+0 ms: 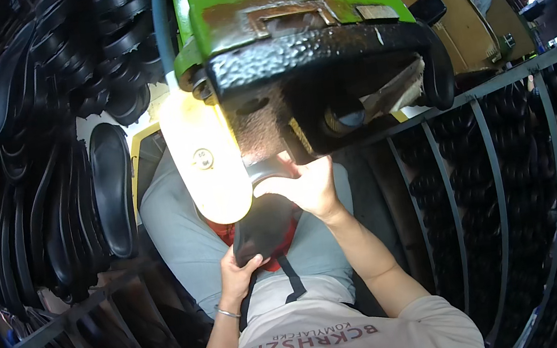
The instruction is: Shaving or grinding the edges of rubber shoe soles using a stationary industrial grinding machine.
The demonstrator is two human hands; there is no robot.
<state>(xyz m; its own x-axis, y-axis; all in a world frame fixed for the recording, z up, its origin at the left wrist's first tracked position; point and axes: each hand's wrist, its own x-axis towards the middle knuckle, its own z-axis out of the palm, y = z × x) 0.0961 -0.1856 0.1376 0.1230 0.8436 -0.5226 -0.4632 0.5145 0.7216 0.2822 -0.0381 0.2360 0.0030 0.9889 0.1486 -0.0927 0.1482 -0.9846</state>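
Observation:
A black shoe sole (262,227) lies above my lap, under the head of a green and black machine (304,51). My left hand (238,272) is closed round its near end, thumb on top. At the far end my right hand (307,188) grips it with the thumb laid over the upper side. The fingertips of that hand are partly hidden below the machine head. A bright elongated lamp (205,159) hangs just left of the sole and covers part of its left edge.
Stacked black soles (52,218) fill the left side, with a single sole (113,189) facing me. On the right a metal rack (486,146) holds rows of dark pieces. Beyond the machine stands a cardboard box (439,5). A blue-grey hose (163,27) runs down to the lamp.

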